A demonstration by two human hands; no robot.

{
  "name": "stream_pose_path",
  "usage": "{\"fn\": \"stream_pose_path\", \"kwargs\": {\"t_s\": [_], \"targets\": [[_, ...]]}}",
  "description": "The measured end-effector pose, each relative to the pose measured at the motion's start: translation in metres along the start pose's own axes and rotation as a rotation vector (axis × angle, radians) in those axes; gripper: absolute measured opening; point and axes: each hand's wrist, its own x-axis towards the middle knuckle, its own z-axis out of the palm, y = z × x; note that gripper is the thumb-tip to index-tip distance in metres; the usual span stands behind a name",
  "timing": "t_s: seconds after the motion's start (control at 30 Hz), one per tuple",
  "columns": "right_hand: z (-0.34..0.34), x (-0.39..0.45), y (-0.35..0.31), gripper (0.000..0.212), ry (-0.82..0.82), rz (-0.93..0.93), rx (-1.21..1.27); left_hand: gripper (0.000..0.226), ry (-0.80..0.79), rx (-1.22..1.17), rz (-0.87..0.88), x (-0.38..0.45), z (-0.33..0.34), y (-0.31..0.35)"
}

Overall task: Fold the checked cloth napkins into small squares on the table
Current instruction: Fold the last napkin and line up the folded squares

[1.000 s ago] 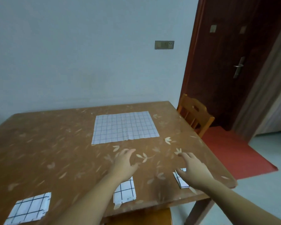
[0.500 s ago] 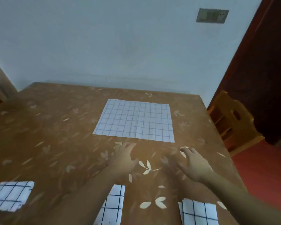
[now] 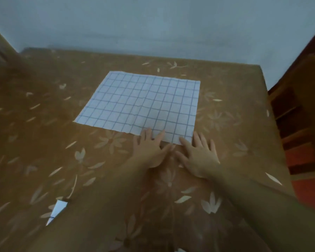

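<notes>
So your hands have made it to the cloth now. Half a second ago they were hovering over bare tabletop short of it; now your left hand and right hand sit side by side at the near right corner of the big white cloth napkin with the thin blue check. It lies flat and fully unfolded in the upper middle of the frame, on the brown wooden table with the pale leaf pattern.

Grip-wise: both hands are spread out flat with straight fingers. The left fingertips and the right index finger lie on the napkin's near edge, and the rest of the right hand rests on the table just beside it. Nothing is pinched or lifted yet, as far as I can tell.

My read is you're about to start the first fold, so you'll need to get fingers under that edge.

A sliver of an already folded checked square peeks out at the lower left, beside your left forearm.
</notes>
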Motion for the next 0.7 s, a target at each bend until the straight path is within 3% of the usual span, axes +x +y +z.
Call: {"fn": "stream_pose_path", "kwargs": {"t_s": [0.23,0.5,0.7], "targets": [[0.014,0.002,0.006,0.071,0.139,-0.036,-0.089,0.077,0.130,0.010,-0.009,0.005,0.027,0.017],[-0.005,-0.023,0.022,0.060,0.222,-0.103,0.185,0.032,0.494,-0.388,0.092,-0.027,0.019,0.048],[-0.034,-0.066,0.028,0.087,0.263,-0.141,0.033,0.015,0.581,-0.568,0.076,-0.086,-0.012,0.056]]}}
